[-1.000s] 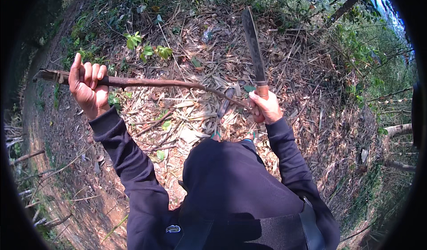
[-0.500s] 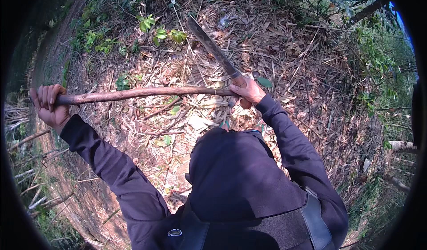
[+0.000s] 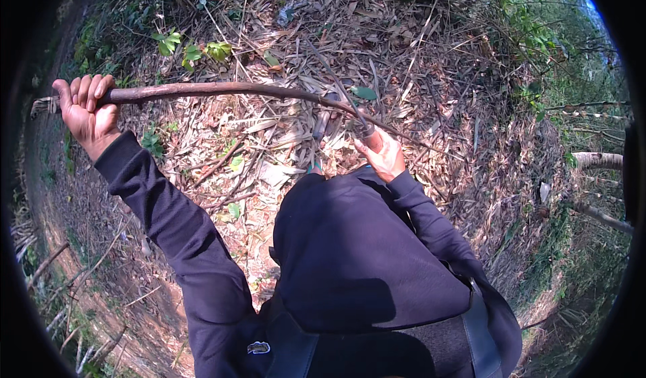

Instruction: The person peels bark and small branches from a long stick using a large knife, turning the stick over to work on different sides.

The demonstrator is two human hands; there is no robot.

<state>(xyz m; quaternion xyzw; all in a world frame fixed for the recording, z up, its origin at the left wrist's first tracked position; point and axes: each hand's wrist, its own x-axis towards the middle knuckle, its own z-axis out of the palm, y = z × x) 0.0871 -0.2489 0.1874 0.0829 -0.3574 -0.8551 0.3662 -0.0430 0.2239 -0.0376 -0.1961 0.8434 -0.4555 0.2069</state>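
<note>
My left hand (image 3: 91,112) is closed round the thick end of a long, brown, gently curved stick (image 3: 222,90). The stick reaches across in front of me to the right and thins toward its far end, above the leaf-covered ground. In my right hand (image 3: 385,155) is a machete (image 3: 340,85), gripped by its wooden handle. Its dark blade shows nearly edge-on, pointing forward and left, and crosses the stick in the picture. I cannot tell whether blade and stick touch.
Dry leaves and twigs (image 3: 417,55) cover the ground. Small green plants (image 3: 215,50) grow ahead on the left. Cut branches (image 3: 50,267) lie at the far left, and a pale log (image 3: 599,161) lies at the far right. My feet stand below the stick.
The stick's left end has risen ahead, and its thinner right part now extends past my right hand, which was touching it before. The machete has turned from broadside to nearly edge-on.
</note>
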